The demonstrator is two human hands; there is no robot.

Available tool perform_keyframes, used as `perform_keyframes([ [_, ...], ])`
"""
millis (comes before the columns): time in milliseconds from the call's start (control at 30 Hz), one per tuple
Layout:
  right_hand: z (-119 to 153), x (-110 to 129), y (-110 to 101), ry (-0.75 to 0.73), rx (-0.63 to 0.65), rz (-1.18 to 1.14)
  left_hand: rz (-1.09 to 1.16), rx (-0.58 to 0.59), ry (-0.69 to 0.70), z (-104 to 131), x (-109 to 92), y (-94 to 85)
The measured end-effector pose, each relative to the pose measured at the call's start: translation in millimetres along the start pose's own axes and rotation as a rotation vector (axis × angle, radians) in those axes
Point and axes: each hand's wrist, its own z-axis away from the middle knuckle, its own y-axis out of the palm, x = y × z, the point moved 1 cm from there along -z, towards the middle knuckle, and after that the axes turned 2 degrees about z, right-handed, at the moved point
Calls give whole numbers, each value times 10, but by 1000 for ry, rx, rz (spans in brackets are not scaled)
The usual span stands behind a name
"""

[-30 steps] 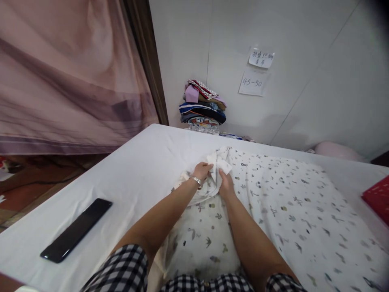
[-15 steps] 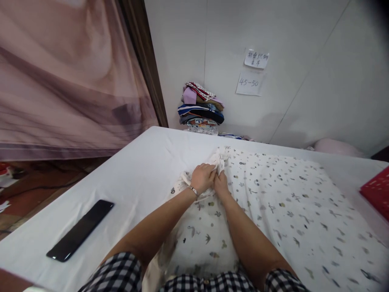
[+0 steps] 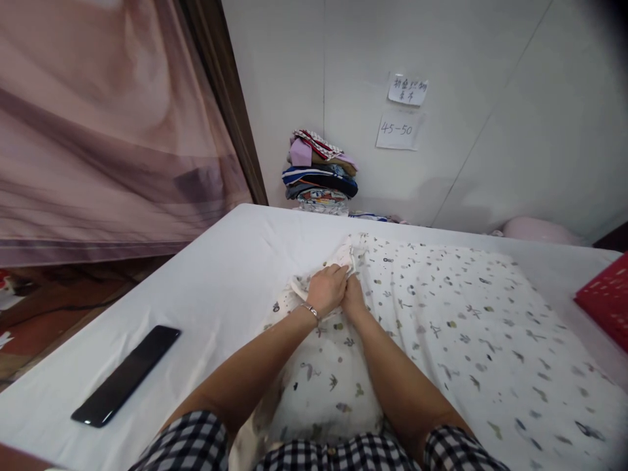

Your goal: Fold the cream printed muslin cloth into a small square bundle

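A thin white cloth [image 3: 456,327] with small grey and green prints lies spread to the right and hangs toward my body at the front. Its left part is bunched up in the middle of the table. My left hand [image 3: 326,288], with a bracelet at the wrist, is closed on the gathered cloth. Right beside it my right hand [image 3: 354,297] pinches the same bunch, its fingertips partly hidden. The two hands touch each other.
A black phone [image 3: 127,376] lies on the white-covered table [image 3: 216,261] at the left. Folded fabrics [image 3: 321,173] are stacked beyond the far edge. A red object [image 3: 606,301] stands at the right. A pink curtain [image 3: 108,131] hangs at the left.
The whole view has shifted slightly. Both hands stay closed on the bunched cloth, and the fold at their fingertips has changed shape a little.
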Motion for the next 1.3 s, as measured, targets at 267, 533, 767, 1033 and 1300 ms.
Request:
perform_keyframes([
  [267, -21, -17, 13, 13, 13, 15, 0, 6, -5, 33, -54, -67],
  [533, -3, 163, -14, -145, 37, 97, 20, 26, -155, -27, -13, -70],
  [767, 66, 162, -80, -15, 29, -146, 83, -42, -252, -164, 247, -247],
  [1033, -390, 468, -369, -26, 139, -61, 99, 67, -70, -335, 376, -481],
  [1300, -846, 809, -459, 114, 569, -27, 305, 31, -61, -465, 364, -590],
])
